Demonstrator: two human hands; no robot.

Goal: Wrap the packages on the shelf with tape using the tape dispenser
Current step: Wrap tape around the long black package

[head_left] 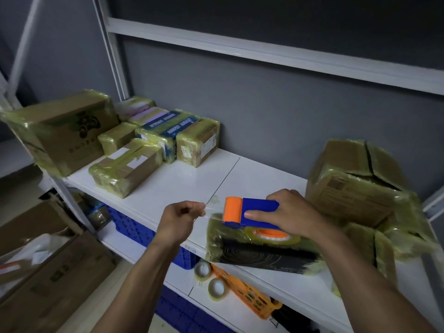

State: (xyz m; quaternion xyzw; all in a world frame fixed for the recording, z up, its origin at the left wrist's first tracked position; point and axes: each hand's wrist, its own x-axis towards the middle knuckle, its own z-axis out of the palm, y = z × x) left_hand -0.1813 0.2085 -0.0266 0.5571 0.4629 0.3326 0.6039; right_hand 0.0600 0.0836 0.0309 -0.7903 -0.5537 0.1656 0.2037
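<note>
Gripping the blue plastic tape dispenser with the orange roller (254,211), your right hand (292,212) is curling its fingers over the blue body, with the thumb lying along the near side. You are holding the dispenser on top of a dark, flat package wrapped in yellowish tape (259,253). The package is lying at the front edge of the white shelf (192,179) and overhanging it a little. A roll of tape with an orange core (272,234) is sitting in the dispenser, just under your wrist.

Your left hand (179,221) is closing thumb and forefinger on the end of a thin clear strip of tape (208,207), which is stretching between your fingers and the orange roller.

A cluster of small tape-wrapped cardboard packages (153,145) is sitting at the back left of the shelf, well apart from your hands. A large wrapped cardboard box (355,188) is standing just beside your right hand.

On the lower shelf, two loose rolls of yellowish tape (217,288) are lying beside an orange plastic basket (252,295), and a blue plastic crate (134,230) is showing below the shelf edge.
</note>
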